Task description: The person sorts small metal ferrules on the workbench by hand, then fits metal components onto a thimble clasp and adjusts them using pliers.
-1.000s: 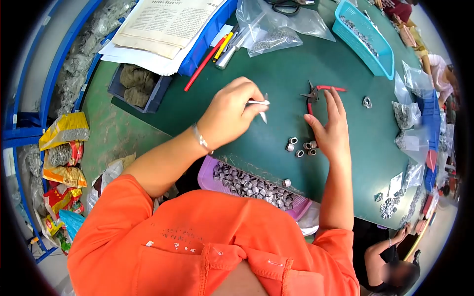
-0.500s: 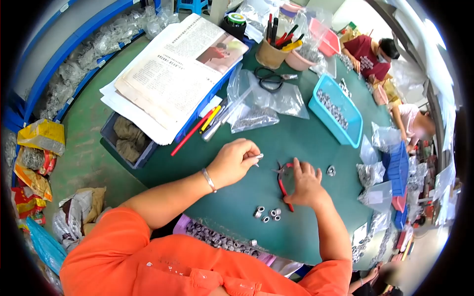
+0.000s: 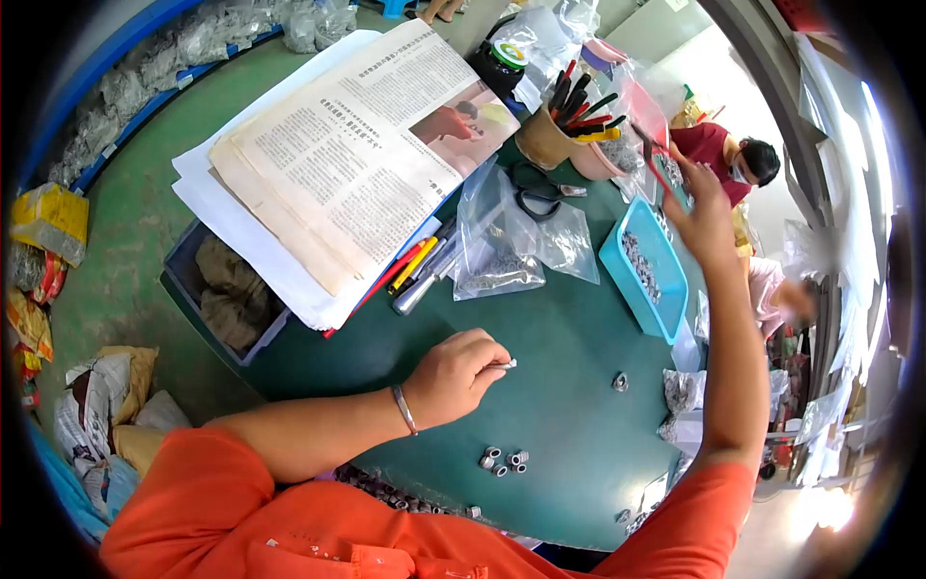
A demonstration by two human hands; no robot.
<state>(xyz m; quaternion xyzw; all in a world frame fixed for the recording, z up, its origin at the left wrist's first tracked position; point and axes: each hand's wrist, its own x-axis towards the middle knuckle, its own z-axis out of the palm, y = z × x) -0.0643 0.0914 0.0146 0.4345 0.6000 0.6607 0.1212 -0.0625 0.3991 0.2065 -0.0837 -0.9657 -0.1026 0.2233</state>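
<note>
My left hand [image 3: 453, 378] is closed above the green table, pinching a small pale piece [image 3: 508, 365] whose kind I cannot make out. Raised at the upper right, my right hand [image 3: 704, 214] grips red-handled pliers [image 3: 660, 166], their jaws pointing up and away. Below that hand is a turquoise basket [image 3: 617, 253] holding many small grey parts [image 3: 639, 265]. Several small metal rings [image 3: 500, 471] lie in a cluster near the table's front edge. One more metal ring [image 3: 619, 382] sits apart to the right.
An open newspaper [image 3: 328, 154] covers a bin at the left. Pens [image 3: 415, 265], plastic bags [image 3: 497, 261] and black scissors [image 3: 536, 189] lie beyond my left hand. A brown pot [image 3: 543, 141] holds tools at the back. Two people [image 3: 709, 150] sit at the upper right.
My right hand has taken hold of the pliers from the table and lifted them up and away to the right. My left hand still pinches the small piece. The view has shifted.
</note>
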